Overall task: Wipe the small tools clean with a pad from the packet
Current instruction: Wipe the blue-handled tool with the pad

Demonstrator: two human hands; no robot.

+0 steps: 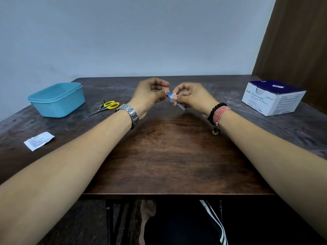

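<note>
Hands meet over the middle of the counter (177, 156): left hand (150, 96) and right hand (191, 98) both have fingers curled, thumbs pinching one small blue-and-white packet (170, 95) between them. Right hand also seems to hold a thin grey tool (181, 107) under it, hard to say what. On the counter: one yellow-handled scissors (108, 106), one blue tub (57, 99), one torn wrapper (39, 140), one box of alcohol swabs (273, 97).

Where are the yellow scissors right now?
In the head view, the yellow scissors lie on the table's left side, beside the blue tub.
</note>
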